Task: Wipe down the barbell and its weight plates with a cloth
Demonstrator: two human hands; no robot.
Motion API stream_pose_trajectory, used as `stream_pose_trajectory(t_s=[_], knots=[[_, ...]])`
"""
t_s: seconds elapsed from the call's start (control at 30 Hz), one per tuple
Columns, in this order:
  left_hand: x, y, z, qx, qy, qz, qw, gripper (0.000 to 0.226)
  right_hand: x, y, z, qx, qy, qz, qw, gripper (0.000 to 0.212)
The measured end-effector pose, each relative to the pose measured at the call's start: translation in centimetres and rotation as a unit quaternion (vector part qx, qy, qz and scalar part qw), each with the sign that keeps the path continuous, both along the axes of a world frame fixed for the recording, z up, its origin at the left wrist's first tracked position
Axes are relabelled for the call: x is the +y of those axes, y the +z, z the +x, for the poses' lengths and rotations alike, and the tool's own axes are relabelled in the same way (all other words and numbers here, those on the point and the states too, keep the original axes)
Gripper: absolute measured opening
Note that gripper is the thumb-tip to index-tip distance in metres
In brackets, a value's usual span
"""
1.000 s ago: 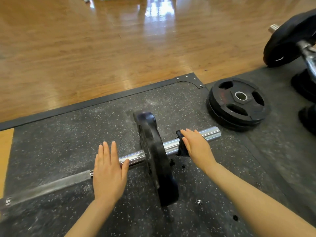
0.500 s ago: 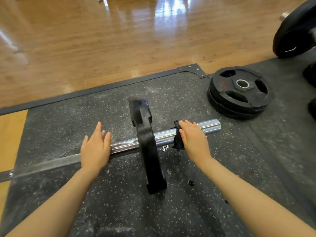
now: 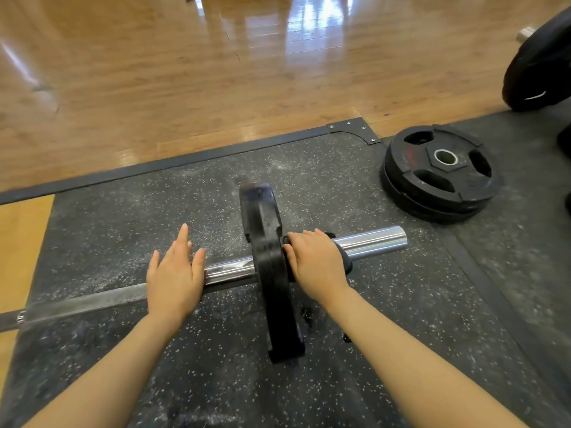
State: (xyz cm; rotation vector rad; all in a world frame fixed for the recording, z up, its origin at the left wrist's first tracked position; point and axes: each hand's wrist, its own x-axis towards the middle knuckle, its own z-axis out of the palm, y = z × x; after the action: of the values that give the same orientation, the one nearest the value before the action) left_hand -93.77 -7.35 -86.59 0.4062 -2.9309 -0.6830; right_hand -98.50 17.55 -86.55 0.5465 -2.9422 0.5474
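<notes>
A chrome barbell lies across the speckled rubber mat. One black weight plate stands upright on its sleeve. My right hand lies over the sleeve right against the plate's outer face, fingers curled round a dark cloth that shows at the hand's edges. My left hand rests flat on the bar just left of the plate, fingers straight and spread.
Two black plates lie stacked flat on the mat at the right. A large upright plate on another bar stands at the far right edge. Wooden floor spreads beyond the mat's dark border. Small dark crumbs lie on the mat beside the plate.
My right hand has slid the cloth leftward along the sleeve until it touches the plate. My left hand stays flat on the bar.
</notes>
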Motion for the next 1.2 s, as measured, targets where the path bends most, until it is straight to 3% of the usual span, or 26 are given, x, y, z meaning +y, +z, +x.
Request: stream_pose_trajectory(t_s=[0.17, 0.3, 0.47, 0.6, 0.73, 1.0, 1.2], knots=[[0.1, -0.2, 0.1, 0.005, 0.000, 0.001, 1.000, 0.059, 4.5, -0.2, -1.2, 0.024, -0.057, 0.072, 0.995, 0.045], [0.1, -0.3, 0.0, 0.008, -0.003, -0.018, 1.000, 0.058, 9.7, -0.8, -2.2, 0.041, -0.132, 0.088, 0.987, 0.036], [0.0, -0.3, -0.1, 0.014, -0.006, -0.035, 0.999, 0.056, 9.0, -0.2, -2.6, -0.008, -0.083, 0.071, 0.994, 0.052], [0.0, -0.2, -0.2, 0.011, -0.011, -0.038, 0.999, 0.056, 5.7, 0.0, -1.8, -0.012, -0.009, 0.061, 0.998, 0.045], [0.0, -0.1, -0.1, 0.007, -0.013, -0.041, 0.999, 0.058, 4.9, 0.1, -1.5, 0.004, 0.003, 0.055, 0.998, 0.043], [0.2, -0.1, 0.9, 0.003, -0.011, -0.036, 0.999, 0.060, 11.1, 0.1, -2.2, 0.024, -0.080, 0.092, 0.992, 0.041], [0.4, -0.2, 2.4, -0.007, -0.010, -0.062, 0.998, 0.072, 11.3, 0.0, -0.6, 0.041, -0.092, 0.083, 0.991, 0.045]])
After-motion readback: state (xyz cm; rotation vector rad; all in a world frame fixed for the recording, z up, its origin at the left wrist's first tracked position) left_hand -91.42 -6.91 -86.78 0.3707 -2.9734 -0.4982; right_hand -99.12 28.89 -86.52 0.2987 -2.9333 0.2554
